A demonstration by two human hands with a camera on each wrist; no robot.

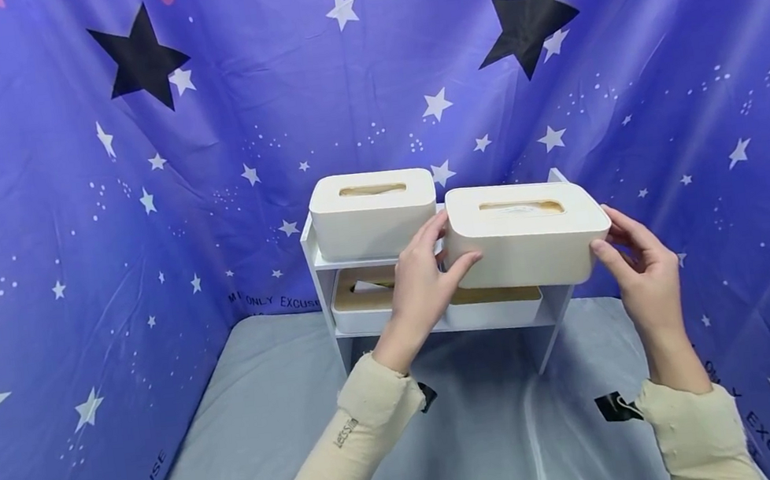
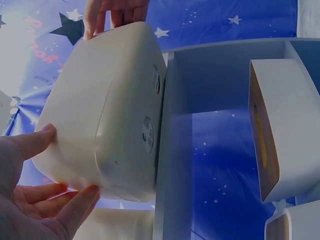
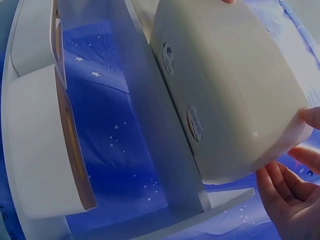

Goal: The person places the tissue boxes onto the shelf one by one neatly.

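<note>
A cream tissue box (image 1: 523,260) with a slotted lid is held level by its two ends, at the right half of a white shelf unit (image 1: 320,267). My left hand (image 1: 421,279) grips its left end, thumb on the front face. On the right end my right hand (image 1: 648,273) holds it the same way. The wrist views show round stickers (image 2: 148,134) on the box's underside, which is tilted against or very near the upper shelf's front edge (image 3: 160,115). Whether its back part rests on the shelf, I cannot tell.
Another cream tissue box (image 1: 376,225) stands on the upper shelf's left half. Below, on the lower shelf, are two white boxes with wooden lids, a left one (image 1: 358,320) and a right one (image 1: 496,310). A grey cloth (image 1: 237,447) covers the surface; blue star-patterned curtains (image 1: 65,189) surround it.
</note>
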